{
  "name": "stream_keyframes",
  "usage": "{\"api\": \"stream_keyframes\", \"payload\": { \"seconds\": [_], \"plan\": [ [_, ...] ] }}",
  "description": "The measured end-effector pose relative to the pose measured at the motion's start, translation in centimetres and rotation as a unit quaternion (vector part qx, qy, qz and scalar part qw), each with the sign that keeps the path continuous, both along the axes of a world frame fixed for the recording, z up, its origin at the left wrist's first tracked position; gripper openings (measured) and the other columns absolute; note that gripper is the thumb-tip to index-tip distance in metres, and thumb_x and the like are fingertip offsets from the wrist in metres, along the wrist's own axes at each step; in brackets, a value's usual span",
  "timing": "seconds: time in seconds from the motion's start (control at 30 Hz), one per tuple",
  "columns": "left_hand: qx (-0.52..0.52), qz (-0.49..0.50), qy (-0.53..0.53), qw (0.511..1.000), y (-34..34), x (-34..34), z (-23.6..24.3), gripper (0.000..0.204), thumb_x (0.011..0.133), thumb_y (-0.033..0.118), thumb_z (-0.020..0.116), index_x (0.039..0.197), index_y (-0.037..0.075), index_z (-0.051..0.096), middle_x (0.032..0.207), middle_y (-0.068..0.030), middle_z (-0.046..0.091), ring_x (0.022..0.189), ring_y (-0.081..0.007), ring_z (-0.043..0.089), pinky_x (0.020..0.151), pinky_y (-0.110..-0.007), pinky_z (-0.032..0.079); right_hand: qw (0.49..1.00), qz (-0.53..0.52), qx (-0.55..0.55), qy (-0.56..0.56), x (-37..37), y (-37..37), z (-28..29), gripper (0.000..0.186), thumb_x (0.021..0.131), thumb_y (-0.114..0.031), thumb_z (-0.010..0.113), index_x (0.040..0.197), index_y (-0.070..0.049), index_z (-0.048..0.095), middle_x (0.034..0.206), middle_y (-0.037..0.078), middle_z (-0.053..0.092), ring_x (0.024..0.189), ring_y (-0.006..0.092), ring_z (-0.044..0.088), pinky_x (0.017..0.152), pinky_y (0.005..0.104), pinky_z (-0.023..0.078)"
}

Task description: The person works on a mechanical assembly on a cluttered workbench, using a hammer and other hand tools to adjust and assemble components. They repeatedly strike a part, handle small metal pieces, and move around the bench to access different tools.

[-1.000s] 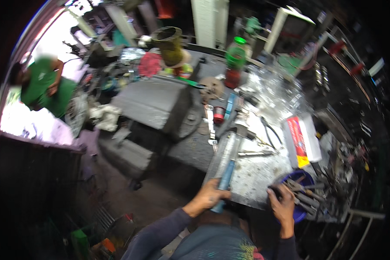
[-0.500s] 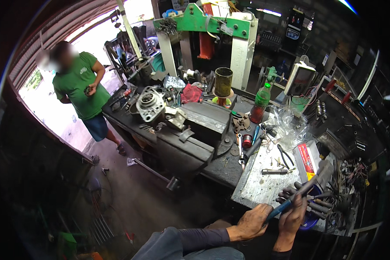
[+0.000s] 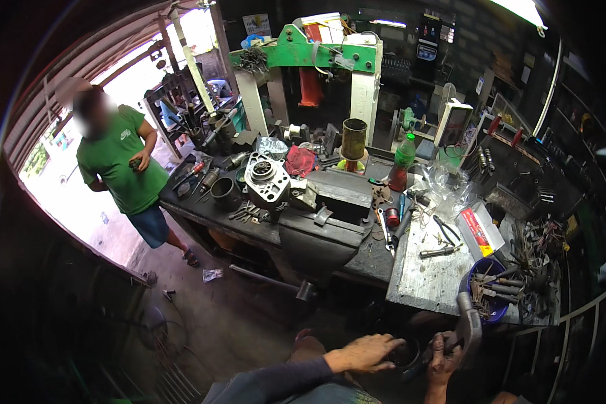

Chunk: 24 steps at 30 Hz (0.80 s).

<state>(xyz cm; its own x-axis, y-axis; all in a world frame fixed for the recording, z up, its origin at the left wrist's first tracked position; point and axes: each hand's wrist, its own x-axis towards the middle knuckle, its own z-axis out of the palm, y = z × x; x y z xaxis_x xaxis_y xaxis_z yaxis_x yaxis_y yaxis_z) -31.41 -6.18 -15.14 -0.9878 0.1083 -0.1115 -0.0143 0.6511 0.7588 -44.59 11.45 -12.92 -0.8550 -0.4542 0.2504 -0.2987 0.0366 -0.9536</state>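
My right hand (image 3: 442, 360) is low at the right, below the bench edge, closed around a grey curved metal tool (image 3: 472, 330) whose rounded upper end rises in front of a blue bowl (image 3: 473, 271). Its exact kind I cannot make out. To its left, my left hand (image 3: 367, 353) has its fingers stretched out toward a dark round rim (image 3: 414, 351) between the hands. Whether the fingertips touch that rim is hard to tell. Files and other slim tools (image 3: 501, 286) fill the blue bowl.
A bench vise (image 3: 320, 236) stands mid-bench, with a metal housing (image 3: 266, 176) behind its left side. Pliers (image 3: 446, 229), a long white-red box (image 3: 479, 230) and wrenches lie rightward. A steel bar (image 3: 262, 281) juts below. A person in a green shirt (image 3: 124, 151) stands left.
Both hands have come down, away from the bench top. The held tool has turned, and its blue part no longer shows. My left hand has come off the tool. The view has shifted.
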Motion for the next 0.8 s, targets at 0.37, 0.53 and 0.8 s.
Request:
{"api": "stream_keyframes", "payload": {
  "seconds": [0.37,0.53,0.8],
  "plan": [
    [0.042,0.365,-0.176,0.913,-19.8,24.7,-4.3,0.056,0.091,0.046,0.068,0.127,0.003,0.064,0.119,-0.0213,0.068,0.112,-0.0381,0.065,0.097,-0.042,0.051,0.998,0.023,-0.009,-0.051,6.0,-17.1,-0.1,0.013,0.101,-0.017,0.062,0.097,-0.007,0.054,0.074,-0.003,0.052,0.057,0.0058,0.043,0.051,0.0229,0.034],
    [0.012,0.362,-0.338,0.869,-29.1,32.8,-10.3,0.043,0.088,0.036,0.074,0.115,0.003,0.072,0.108,-0.0201,0.073,0.104,-0.0346,0.070,0.091,-0.040,0.054,0.991,-0.129,0.041,0.009,5.8,-23.9,0.9,0.015,0.105,-0.019,0.056,0.098,-0.005,0.056,0.083,0.001,0.054,0.066,0.0073,0.045,0.060,0.0238,0.037],
    [0.171,0.520,-0.320,0.773,-43.4,38.5,-18.0,0.025,0.088,0.016,0.070,0.106,-0.002,0.072,0.086,-0.0096,0.074,0.073,-0.0176,0.070,0.067,-0.030,0.056,0.936,-0.298,0.082,0.170,4.5,-30.9,1.8,0.024,0.104,-0.023,0.058,0.100,-0.001,0.064,0.085,0.006,0.060,0.077,0.0177,0.058,0.073,0.0312,0.047]
  ]
}}
